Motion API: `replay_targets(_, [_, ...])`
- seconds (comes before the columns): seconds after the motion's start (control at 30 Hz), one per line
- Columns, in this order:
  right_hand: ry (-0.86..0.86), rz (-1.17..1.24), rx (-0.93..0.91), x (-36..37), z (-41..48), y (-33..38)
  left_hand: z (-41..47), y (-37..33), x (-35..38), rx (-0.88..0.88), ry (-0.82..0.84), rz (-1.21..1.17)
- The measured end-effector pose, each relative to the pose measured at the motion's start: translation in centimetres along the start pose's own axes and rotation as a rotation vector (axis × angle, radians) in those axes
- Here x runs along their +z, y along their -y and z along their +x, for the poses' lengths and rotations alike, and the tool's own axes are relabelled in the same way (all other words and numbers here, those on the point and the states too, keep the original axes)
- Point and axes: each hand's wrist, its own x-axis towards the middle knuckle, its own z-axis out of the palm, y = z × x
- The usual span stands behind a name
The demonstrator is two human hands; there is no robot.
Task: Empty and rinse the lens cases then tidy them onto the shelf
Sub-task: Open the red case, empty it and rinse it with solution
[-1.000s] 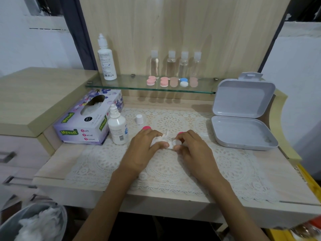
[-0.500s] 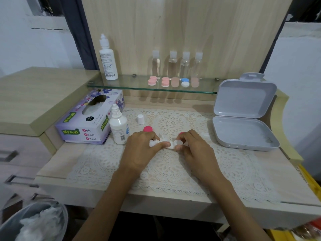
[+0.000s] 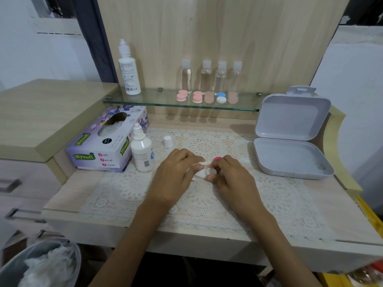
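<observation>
Four clear bottles (image 3: pixel 186 76), two white bottles (image 3: pixel 126 69), perhaps six lens cases (image 3: pixel 182 95).

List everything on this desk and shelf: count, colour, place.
shelf: one, glass, above desk
tall bottle: one, white, shelf's left end
clear bottles: four, clear, shelf's back
shelf cases: five, pink, one blue-white, shelf's front
mat: one, white lace, on desk
tissue box: one, purple, desk's left
small bottle: one, white, beside tissue box
cap: one, white, on mat
lid: one, pink, mat's middle
grey box: one, open, desk's right
bin: one, grey, bottom left
left grip: one hand, pinches white tissue
right grip: one hand, holds white case
</observation>
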Motion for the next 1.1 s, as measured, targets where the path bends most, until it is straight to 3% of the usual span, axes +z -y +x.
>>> replay_targets(0.17, [-0.01,-0.024,-0.007,0.4,0.0,-0.5,-0.2,0.2,0.5,0.086,0.042,0.071])
replay_targets(0.57, [-0.035,0.006,-0.026,0.6,0.0,-0.6,0.0,-0.2,0.2,0.084,0.043,-0.001])
replay_targets(0.8, [-0.03,-0.003,-0.028,0.6,0.0,-0.6,0.0,-0.4,-0.1,0.063,0.036,0.16])
replay_targets(1.1, [-0.027,0.009,-0.013,0.5,-0.1,-0.5,-0.1,-0.8,-0.3,0.043,0.073,0.154])
